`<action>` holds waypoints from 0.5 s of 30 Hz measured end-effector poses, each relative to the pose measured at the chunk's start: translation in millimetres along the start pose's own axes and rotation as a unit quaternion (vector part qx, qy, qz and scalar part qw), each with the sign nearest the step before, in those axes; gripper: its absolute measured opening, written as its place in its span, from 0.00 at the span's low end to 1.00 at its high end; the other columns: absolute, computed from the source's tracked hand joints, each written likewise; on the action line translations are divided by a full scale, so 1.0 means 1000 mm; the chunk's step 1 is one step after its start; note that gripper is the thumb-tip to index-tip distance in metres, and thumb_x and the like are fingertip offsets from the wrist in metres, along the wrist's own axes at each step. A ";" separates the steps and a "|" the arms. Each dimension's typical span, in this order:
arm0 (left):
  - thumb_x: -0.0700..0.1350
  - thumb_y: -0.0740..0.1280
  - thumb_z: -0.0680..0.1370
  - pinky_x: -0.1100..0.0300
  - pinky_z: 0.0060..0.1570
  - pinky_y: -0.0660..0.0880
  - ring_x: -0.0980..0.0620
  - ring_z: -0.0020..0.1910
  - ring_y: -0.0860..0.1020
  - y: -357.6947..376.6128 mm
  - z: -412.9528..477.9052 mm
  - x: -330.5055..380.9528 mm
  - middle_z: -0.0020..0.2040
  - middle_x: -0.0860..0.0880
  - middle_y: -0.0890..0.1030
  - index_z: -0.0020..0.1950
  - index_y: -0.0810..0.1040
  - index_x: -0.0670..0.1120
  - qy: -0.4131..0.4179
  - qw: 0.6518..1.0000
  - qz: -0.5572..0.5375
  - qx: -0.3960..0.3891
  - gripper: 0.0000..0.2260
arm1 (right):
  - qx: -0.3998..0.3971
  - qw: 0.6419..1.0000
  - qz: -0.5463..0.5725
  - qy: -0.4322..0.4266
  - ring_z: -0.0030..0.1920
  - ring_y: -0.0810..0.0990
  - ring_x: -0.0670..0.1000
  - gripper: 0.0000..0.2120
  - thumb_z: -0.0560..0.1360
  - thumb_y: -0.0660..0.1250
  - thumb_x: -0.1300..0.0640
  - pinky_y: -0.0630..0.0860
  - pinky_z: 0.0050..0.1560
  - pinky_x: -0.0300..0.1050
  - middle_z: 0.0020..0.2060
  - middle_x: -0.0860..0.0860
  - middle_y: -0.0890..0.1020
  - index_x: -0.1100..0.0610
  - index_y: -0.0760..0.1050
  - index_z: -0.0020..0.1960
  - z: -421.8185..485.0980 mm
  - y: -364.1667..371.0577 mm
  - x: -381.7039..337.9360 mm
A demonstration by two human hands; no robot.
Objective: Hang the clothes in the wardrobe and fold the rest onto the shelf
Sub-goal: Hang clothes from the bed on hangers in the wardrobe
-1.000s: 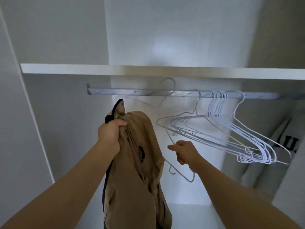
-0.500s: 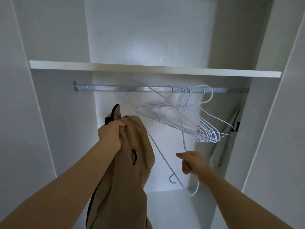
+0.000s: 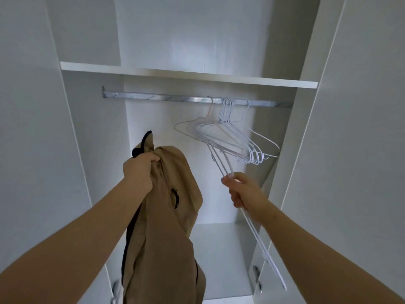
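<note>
Tan garment (image 3: 166,227) hangs bunched from your left hand (image 3: 140,170), whose fingers curl tight round its top, below the left half of the rail (image 3: 164,98). Your right hand (image 3: 243,191) pinches a white wire hanger (image 3: 269,261), tilted steeply. Its upper end reaches the spare hangers (image 3: 230,137) bunched near the rail's right end, under the shelf (image 3: 175,73).

Dim, cool, even light; a soft sheen brightens the wardrobe's back panel (image 3: 197,40) and the rail (image 3: 175,99). Wide-angle bending bows the side walls; the picture is slightly soft.
</note>
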State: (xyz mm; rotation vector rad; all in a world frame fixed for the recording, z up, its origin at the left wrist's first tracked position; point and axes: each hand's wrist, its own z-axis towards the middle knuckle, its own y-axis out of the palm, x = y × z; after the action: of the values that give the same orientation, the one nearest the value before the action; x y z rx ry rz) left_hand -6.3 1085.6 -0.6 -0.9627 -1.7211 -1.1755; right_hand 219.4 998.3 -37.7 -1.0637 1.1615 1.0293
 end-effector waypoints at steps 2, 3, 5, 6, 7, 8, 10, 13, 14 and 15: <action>0.34 0.70 0.69 0.52 0.52 0.75 0.48 0.39 0.75 -0.011 -0.014 0.003 0.41 0.44 0.77 0.59 0.76 0.38 0.004 1.000 0.006 0.004 0.18 | 0.068 0.998 -0.010 0.005 0.22 0.62 0.44 0.12 0.75 0.66 0.46 0.62 0.21 0.34 0.20 0.46 0.65 0.54 0.74 0.41 -0.014 0.002 0.001; 0.34 0.70 0.69 0.53 0.52 0.75 0.48 0.38 0.75 -0.016 -0.020 0.005 0.41 0.44 0.77 0.59 0.76 0.37 0.007 1.000 0.013 0.007 0.19 | 0.110 0.994 -0.001 0.002 0.20 0.61 0.44 0.14 0.76 0.64 0.45 0.61 0.20 0.33 0.20 0.46 0.65 0.55 0.74 0.40 -0.019 0.001 0.001; 0.35 0.71 0.70 0.54 0.51 0.74 0.48 0.38 0.74 -0.022 -0.027 0.013 0.46 0.42 0.78 0.62 0.75 0.37 0.004 0.999 0.035 0.004 0.20 | 0.162 0.986 0.038 -0.006 0.19 0.61 0.44 0.16 0.79 0.61 0.48 0.61 0.19 0.33 0.18 0.46 0.64 0.56 0.74 0.37 -0.026 -0.005 0.000; 0.37 0.71 0.71 0.55 0.50 0.74 0.48 0.38 0.74 -0.024 -0.030 0.018 0.51 0.42 0.79 0.63 0.74 0.38 -0.002 0.999 0.046 -0.001 0.20 | 0.170 0.983 0.063 -0.008 0.20 0.62 0.44 0.15 0.79 0.60 0.51 0.61 0.19 0.33 0.18 0.46 0.64 0.56 0.74 0.36 -0.029 -0.008 -0.003; 0.39 0.71 0.72 0.55 0.51 0.74 0.47 0.40 0.75 -0.026 -0.033 0.025 0.55 0.41 0.78 0.63 0.74 0.38 -0.009 0.998 0.058 -0.008 0.20 | 0.169 0.982 0.087 -0.009 0.20 0.62 0.44 0.15 0.79 0.61 0.53 0.61 0.20 0.33 0.18 0.46 0.65 0.56 0.75 0.36 -0.032 -0.010 -0.008; 0.41 0.71 0.73 0.54 0.53 0.74 0.45 0.45 0.77 -0.026 -0.036 0.033 0.58 0.41 0.77 0.64 0.73 0.39 -0.015 0.997 0.070 -0.016 0.21 | 0.164 0.981 0.101 -0.009 0.19 0.62 0.44 0.13 0.79 0.62 0.55 0.60 0.20 0.32 0.19 0.46 0.66 0.56 0.76 0.36 -0.033 -0.012 -0.013; 0.44 0.70 0.75 0.51 0.59 0.73 0.43 0.57 0.76 -0.026 -0.039 0.050 0.62 0.41 0.76 0.66 0.72 0.39 -0.016 0.995 0.090 -0.031 0.21 | 0.149 0.984 0.097 -0.017 0.19 0.61 0.43 0.12 0.78 0.63 0.57 0.59 0.19 0.33 0.19 0.46 0.66 0.56 0.77 0.37 -0.033 -0.014 -0.022; 0.43 0.68 0.76 0.50 0.59 0.73 0.42 0.61 0.74 -0.024 -0.042 0.073 0.63 0.39 0.75 0.68 0.70 0.38 0.016 0.992 0.120 -0.039 0.22 | 0.146 0.985 0.092 -0.026 0.18 0.58 0.42 0.11 0.77 0.63 0.59 0.56 0.18 0.33 0.17 0.45 0.64 0.57 0.77 0.37 -0.033 -0.013 -0.029; 0.42 0.67 0.77 0.50 0.57 0.73 0.42 0.61 0.74 -0.024 -0.042 0.078 0.63 0.38 0.75 0.68 0.69 0.38 0.028 0.991 0.127 -0.043 0.22 | 0.151 0.983 0.098 -0.029 0.17 0.58 0.43 0.11 0.77 0.63 0.59 0.55 0.18 0.33 0.17 0.45 0.63 0.57 0.77 0.36 -0.034 -0.012 -0.030; 0.42 0.67 0.77 0.51 0.55 0.73 0.42 0.60 0.74 -0.024 -0.043 0.082 0.63 0.38 0.75 0.68 0.69 0.38 0.039 0.989 0.132 -0.048 0.22 | 0.156 0.981 0.108 -0.032 0.17 0.57 0.43 0.12 0.77 0.63 0.59 0.55 0.19 0.32 0.17 0.46 0.63 0.58 0.77 0.36 -0.034 -0.012 -0.030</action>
State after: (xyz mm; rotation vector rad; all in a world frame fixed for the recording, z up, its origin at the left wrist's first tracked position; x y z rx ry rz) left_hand -49.7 1049.4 76.3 -1.1487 -1.4358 -1.1125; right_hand 221.6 960.4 -9.7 -0.6643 1.3549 0.9993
